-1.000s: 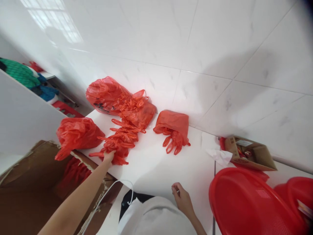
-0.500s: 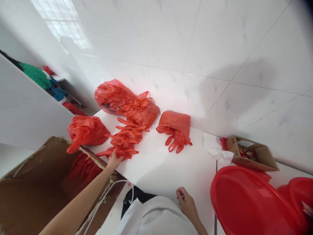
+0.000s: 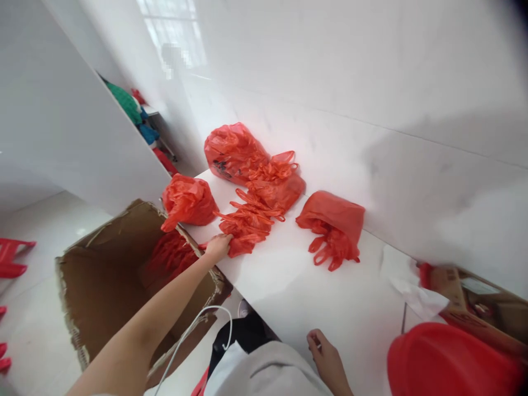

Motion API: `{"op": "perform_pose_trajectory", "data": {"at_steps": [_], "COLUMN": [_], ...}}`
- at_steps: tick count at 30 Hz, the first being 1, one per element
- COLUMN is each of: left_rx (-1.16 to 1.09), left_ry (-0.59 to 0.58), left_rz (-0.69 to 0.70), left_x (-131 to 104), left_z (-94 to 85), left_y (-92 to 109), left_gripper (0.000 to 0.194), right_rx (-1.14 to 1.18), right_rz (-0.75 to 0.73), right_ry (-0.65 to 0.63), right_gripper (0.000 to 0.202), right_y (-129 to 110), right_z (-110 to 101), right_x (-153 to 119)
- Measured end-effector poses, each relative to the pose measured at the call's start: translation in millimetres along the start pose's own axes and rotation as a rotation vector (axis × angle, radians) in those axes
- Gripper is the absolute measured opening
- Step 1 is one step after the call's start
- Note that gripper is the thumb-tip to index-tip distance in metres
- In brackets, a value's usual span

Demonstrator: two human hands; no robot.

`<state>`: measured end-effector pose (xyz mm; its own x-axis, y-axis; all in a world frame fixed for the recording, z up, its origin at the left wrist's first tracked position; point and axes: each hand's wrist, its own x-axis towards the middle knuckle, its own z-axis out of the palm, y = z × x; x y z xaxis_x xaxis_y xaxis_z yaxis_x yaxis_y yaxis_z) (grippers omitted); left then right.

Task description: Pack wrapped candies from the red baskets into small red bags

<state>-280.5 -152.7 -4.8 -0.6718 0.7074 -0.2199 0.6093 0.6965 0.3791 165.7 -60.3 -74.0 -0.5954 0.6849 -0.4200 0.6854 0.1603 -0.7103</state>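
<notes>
Wall fills the far side, pale and glossy, beyond the fingers of the left hand and the right hand. Next comes the white table, spreading between both sets of fingers. Down to the big cardboard box now: open-topped, ragged at the rim, left of the left fingers, with red plastic inside it. Over on the right side, a red tub sits right of the right fingers, and beyond it lies the small box, blurred.

On to the bags! The plump bag, red with black print, rests beyond the left fingers, near the wall. Here's the row of bags, red and crumpled, its near end right at the left fingertips and the rest running away from them, up to a bundled bag. The folded bag lies to their right, loops of red plastic poking from its mouth. The lone bag stands beyond them, to the left, just beside the box rim.

White paper lies beyond the right fingers, to the right. And the hands: the left fingers are closed on the near end of the row; the right fingers curl in loosely, a tiny pale spot showing there, too small to identify.
</notes>
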Motion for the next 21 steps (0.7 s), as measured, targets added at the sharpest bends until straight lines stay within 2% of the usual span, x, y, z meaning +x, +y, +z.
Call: {"op": "perform_pose_trajectory", "data": {"at_steps": [2, 5, 6, 8, 10, 12, 15, 18, 21], "left_rx": [-0.055, -0.193, -0.291, -0.718, -0.948, -0.931, -0.581, -0.389, -0.287], "left_ry": [-0.006, 0.012, 0.02, 0.019, -0.088, -0.249, -0.454, -0.478, -0.409], "left_rz": [-0.033, -0.081, -0.1, -0.207, -0.345, -0.435, -0.433, -0.44, -0.403], "left_x": [-4, -27, -38, -64, -89, -105, -107, -88, -62], "left_z": [-22.2, -68.5, -83.7, -106.3, -111.9, -97.7, -49.5, 4.1, 40.0], "left_y": [-13, -47, -62, -94, -126, -156, -190, -211, -224], "left_gripper": [0.031, 0.033, 0.037, 0.048, 0.048, 0.04, 0.023, 0.013, 0.025], "right_rx": [-0.028, -0.066, -0.081, -0.118, -0.178, -0.268, -0.423, -0.446, -0.333], "right_rz": [-0.006, -0.042, -0.059, -0.09, -0.103, -0.083, 0.016, 0.107, 0.197], "right_ry": [-0.039, -0.101, -0.113, -0.122, -0.118, -0.099, -0.081, -0.154, -0.228], "right_gripper": [0.032, 0.033, 0.032, 0.031, 0.029, 0.026, 0.021, 0.024, 0.026], "right_y": [-14, -38, -47, -63, -76, -86, -93, -92, -88], "right_z": [6, 19, 25, 36, 49, 60, 71, 73, 72], "right_x": [10, 31, 41, 62, 86, 109, 135, 150, 154]}}
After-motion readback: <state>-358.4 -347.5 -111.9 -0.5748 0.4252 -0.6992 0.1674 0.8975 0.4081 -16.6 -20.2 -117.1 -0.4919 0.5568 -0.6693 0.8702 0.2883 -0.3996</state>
